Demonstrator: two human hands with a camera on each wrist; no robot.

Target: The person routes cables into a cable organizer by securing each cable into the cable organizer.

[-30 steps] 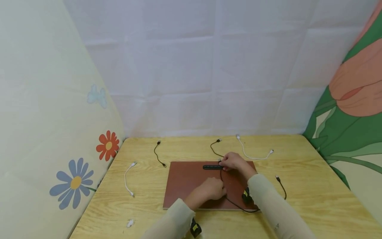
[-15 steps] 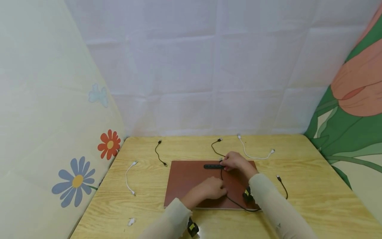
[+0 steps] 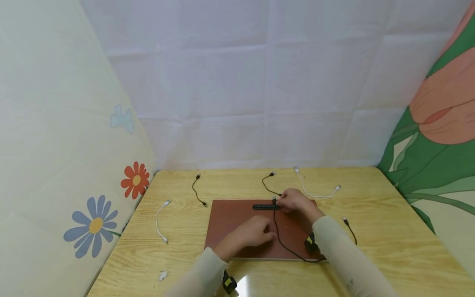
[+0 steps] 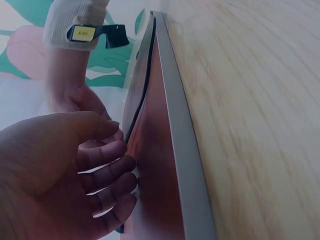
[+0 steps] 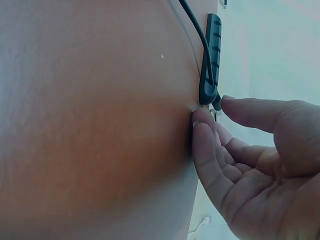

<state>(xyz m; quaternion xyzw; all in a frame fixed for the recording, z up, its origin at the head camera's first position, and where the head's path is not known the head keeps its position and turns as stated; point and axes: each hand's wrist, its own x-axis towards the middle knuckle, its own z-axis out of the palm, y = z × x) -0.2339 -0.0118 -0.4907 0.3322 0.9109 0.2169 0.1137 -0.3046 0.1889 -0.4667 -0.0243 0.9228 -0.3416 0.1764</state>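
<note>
A black slotted cable holder (image 3: 264, 207) lies along the far edge of a reddish-brown board (image 3: 237, 222). One black cable (image 3: 279, 237) runs over the holder's right end, its plug (image 3: 274, 200) just beyond it, then curves down to the board's near edge. My right hand (image 3: 292, 201) is beside that end; in the right wrist view its thumb and fingers stand apart, with fingertips (image 5: 202, 120) close to the board below the holder (image 5: 212, 57). Over the board's middle, left of the cable, my left hand (image 3: 256, 232) has loosely bent fingers and holds nothing.
Short black cables (image 3: 199, 192) (image 3: 270, 185) and white cables (image 3: 159, 222) (image 3: 315, 194) lie around the board on the wooden table (image 3: 389, 247). A black plug (image 3: 346, 222) lies right of it. A small white piece (image 3: 162, 275) is at the front left.
My left hand has let go of the black cable and moved left from it. My right fingers have drawn slightly right, off the plug end, which now shows more fully.
</note>
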